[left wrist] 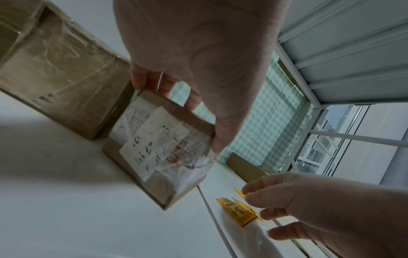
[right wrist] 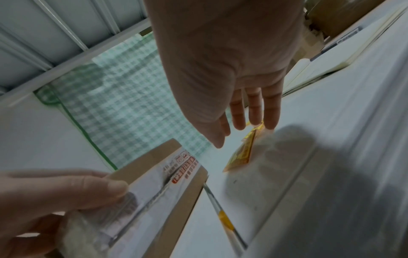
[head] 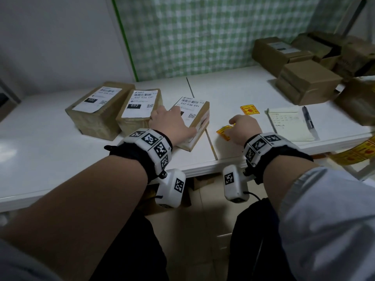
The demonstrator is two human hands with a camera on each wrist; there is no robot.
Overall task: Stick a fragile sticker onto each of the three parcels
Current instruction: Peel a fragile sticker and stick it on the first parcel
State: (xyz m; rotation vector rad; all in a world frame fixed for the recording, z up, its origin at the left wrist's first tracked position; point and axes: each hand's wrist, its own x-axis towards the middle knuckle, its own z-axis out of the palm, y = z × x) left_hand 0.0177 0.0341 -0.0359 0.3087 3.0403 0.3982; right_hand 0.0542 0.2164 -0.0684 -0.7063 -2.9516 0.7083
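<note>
Three brown parcels with white shipping labels lie in a row on the white table (head: 60,159): a left one (head: 99,110), a middle one (head: 140,110) and a flat right one (head: 194,120). My left hand (head: 172,123) grips the flat parcel (left wrist: 159,150), fingers over its top and thumb on its near edge, and holds it tilted up on one side. My right hand (head: 243,126) hovers low over a yellow fragile sticker (head: 224,131), its straight fingertips (right wrist: 256,122) touching the sticker's (right wrist: 240,153) raised end, thumb apart. A second yellow sticker (head: 249,109) lies flat behind it.
A notepad (head: 290,122) with a pen (head: 308,118) lies right of the stickers. Several cardboard boxes (head: 308,82) are stacked at the back right. A strip of yellow stickers (head: 359,154) hangs at the right edge. A seam (head: 211,147) splits the tabletop.
</note>
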